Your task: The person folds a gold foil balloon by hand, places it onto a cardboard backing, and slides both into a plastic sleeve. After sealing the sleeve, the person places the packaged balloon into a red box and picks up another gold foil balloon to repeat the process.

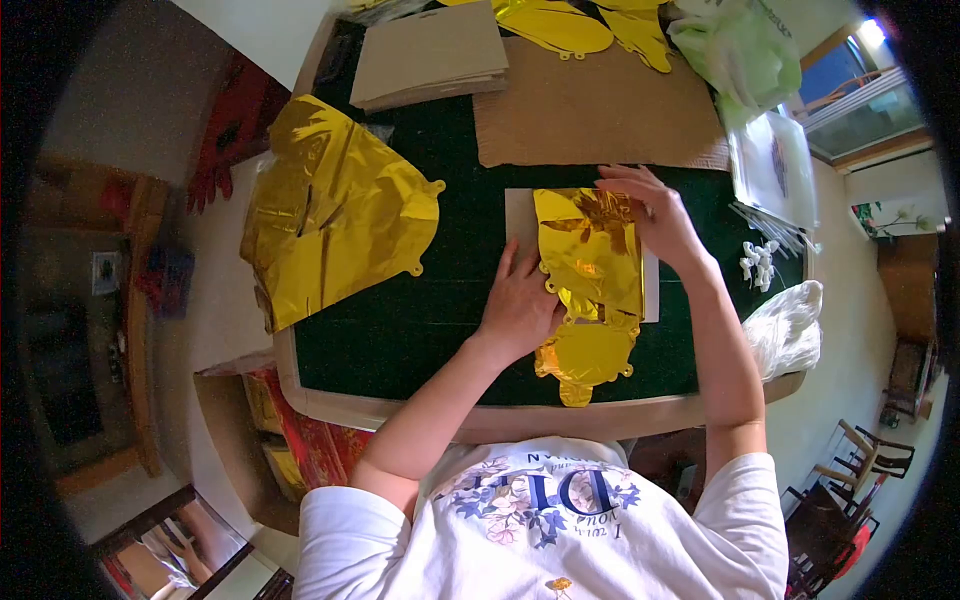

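A folded gold foil balloon (590, 255) lies on a grey cardboard sheet (520, 210) in front of me, its tabbed end (590, 355) hanging past the sheet's near edge. My left hand (520, 305) rests at the foil's left edge, fingers stretched onto the cardboard, with the fingertips nearest the foil partly hidden. At the upper right edge of the foil, my right hand (660, 215) lies with its fingers apart and reaching over it. Another gold foil balloon (345, 215), flat and creased, spreads over the left side of the table.
The green tabletop (440, 350) bears a stack of cardboard sheets (430, 55), a brown cardboard piece (600, 110) and more gold foil (550, 25) at the back. A green plastic bag (740, 55), white ties (758, 262) and a white bag (785, 330) line the right side.
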Tool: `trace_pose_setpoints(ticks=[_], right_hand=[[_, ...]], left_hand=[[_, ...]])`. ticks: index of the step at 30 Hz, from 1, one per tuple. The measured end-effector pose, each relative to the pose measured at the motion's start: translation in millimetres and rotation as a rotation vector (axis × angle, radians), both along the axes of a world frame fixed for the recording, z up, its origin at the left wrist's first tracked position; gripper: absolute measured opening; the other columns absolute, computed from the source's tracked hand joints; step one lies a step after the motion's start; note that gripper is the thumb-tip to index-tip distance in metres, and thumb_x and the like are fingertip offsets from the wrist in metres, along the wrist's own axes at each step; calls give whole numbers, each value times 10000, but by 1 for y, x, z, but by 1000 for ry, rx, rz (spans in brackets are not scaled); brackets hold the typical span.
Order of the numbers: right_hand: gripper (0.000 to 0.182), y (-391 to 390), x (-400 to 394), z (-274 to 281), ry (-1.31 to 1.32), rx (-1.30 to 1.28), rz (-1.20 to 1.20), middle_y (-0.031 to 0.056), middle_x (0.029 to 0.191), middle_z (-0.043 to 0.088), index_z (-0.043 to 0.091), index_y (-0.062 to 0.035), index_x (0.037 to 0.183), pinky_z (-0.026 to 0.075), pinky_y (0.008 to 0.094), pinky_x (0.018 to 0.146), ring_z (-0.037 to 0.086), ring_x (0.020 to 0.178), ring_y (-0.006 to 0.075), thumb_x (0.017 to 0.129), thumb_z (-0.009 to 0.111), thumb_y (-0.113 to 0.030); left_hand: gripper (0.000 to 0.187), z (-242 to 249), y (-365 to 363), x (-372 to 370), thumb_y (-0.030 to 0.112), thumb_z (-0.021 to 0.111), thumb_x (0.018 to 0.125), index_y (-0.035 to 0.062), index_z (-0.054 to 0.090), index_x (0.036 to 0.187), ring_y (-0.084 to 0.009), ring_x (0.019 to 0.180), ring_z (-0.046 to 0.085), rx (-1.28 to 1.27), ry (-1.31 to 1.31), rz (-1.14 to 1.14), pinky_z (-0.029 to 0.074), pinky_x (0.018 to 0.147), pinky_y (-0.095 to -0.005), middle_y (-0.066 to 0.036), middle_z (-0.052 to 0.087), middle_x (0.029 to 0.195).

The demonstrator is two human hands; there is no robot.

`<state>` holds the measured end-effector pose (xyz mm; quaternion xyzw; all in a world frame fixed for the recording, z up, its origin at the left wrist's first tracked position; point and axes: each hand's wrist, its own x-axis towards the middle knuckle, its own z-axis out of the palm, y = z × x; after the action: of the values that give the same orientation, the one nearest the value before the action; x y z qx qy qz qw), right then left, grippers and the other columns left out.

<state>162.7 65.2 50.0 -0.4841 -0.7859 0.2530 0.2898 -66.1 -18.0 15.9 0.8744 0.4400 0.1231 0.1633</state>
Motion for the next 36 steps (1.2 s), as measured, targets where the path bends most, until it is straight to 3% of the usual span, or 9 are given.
trace_pose_setpoints(ticks=[3,7,14,21,24,27,30,33,36], right_hand=[[489,-12,-6,0,-208,106,25,120,1316,570,619,-64,1199,349,465,1090,489,1269,309,751,520,106],[376,-26,0,-4,159,-46,-206,149,1275,587,625,-62,1199,404,408,1042,524,1217,327,856,526,57],[340,-33,10,-26,-200,174,-129,141,1314,565,626,-70,1200,357,450,1088,491,1267,313,876,543,-10],[364,-34,12,-38,-196,203,-120,129,1335,550,624,-80,1202,305,478,1120,466,1295,304,857,535,-3],[355,-35,11,-35,-201,225,-119,131,1335,550,627,-73,1191,312,480,1116,465,1294,307,855,536,-5],[342,-35,12,-38,-194,217,-127,131,1333,552,632,-68,1177,304,487,1118,464,1295,312,854,536,-10],[320,-36,10,-34,-226,276,-125,147,1309,565,640,-55,1159,372,449,1078,500,1261,311,858,549,2],[277,-37,11,-38,151,64,-276,155,1249,601,646,-35,1131,461,380,989,556,1197,294,867,570,5],[161,-30,13,-26,203,76,-562,151,1043,677,653,-6,1040,524,319,764,669,916,233,892,588,-16]], left_hand=[[555,-2,0,0,288,634,839,144,469,1349,-331,1335,342,13,-8,6,137,1160,-559,-120,493,1340],[543,-2,-1,-1,308,645,831,137,498,1325,-341,1321,361,44,-24,5,152,1152,-567,-120,496,1336],[552,0,-1,-2,254,679,847,120,478,1343,-329,1355,347,-19,-68,-7,131,1149,-594,-134,505,1344],[109,-1,18,-20,-40,544,825,24,601,757,-285,991,617,-57,-703,310,497,874,-399,-122,653,958],[211,23,45,-22,21,549,881,65,619,1075,-303,1156,563,136,-683,299,451,964,-418,-143,604,1193],[355,15,51,-3,181,571,930,128,541,1279,-296,1326,413,274,-260,142,317,1095,-493,-126,467,1391],[456,-5,43,-5,297,559,939,161,478,1367,-293,1405,289,147,-29,72,191,1147,-549,-111,358,1483],[423,-13,39,-7,317,545,944,144,510,1329,-297,1390,314,207,-41,73,213,1141,-545,-121,404,1448],[409,-13,40,-7,312,547,942,137,526,1310,-302,1380,328,214,-83,85,217,1139,-543,-128,426,1428]])
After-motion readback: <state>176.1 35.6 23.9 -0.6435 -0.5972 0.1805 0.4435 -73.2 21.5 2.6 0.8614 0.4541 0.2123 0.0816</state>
